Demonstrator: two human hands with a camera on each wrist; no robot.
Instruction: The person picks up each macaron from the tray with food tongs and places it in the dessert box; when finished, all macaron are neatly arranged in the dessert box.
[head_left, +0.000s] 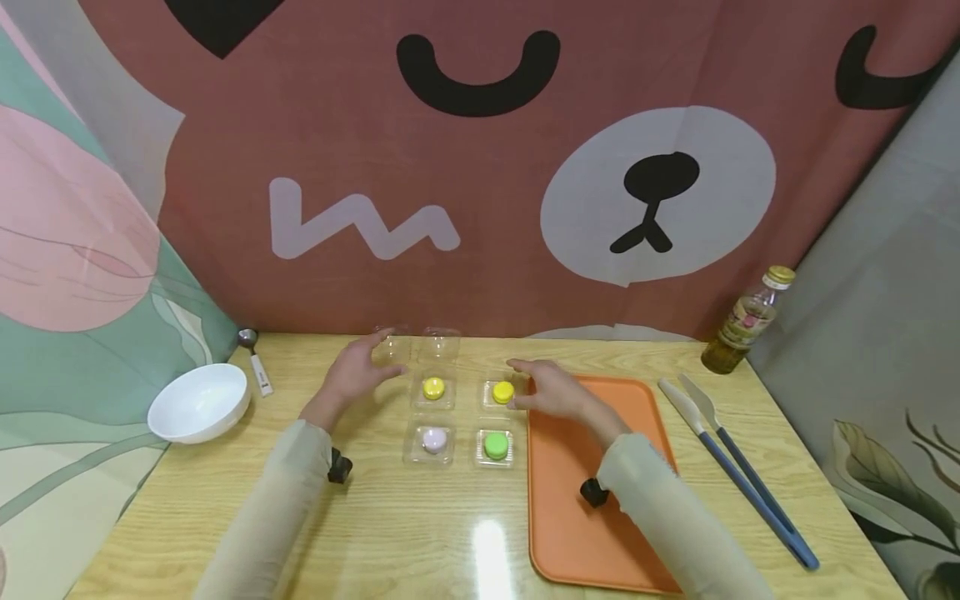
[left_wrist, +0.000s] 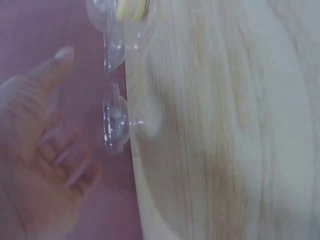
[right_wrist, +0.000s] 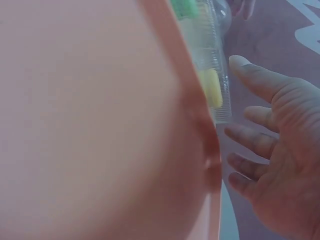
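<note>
My left hand hovers with its fingers spread at the left of the clear plastic shells at the back of the table. In the left wrist view, a gap shows between this hand and a clear shell. My right hand is over the tray's far left corner, thumb and fingers apart, beside a yellow macaron in a clear pack. Another yellow macaron sits to its left. Nearer are a lavender macaron and a green macaron. Neither hand holds anything.
An orange tray lies under the right forearm. Right of it are blue-handled tongs and a bottle of amber liquid. A white bowl and a spoon stand at the left. A printed curtain hangs behind the table.
</note>
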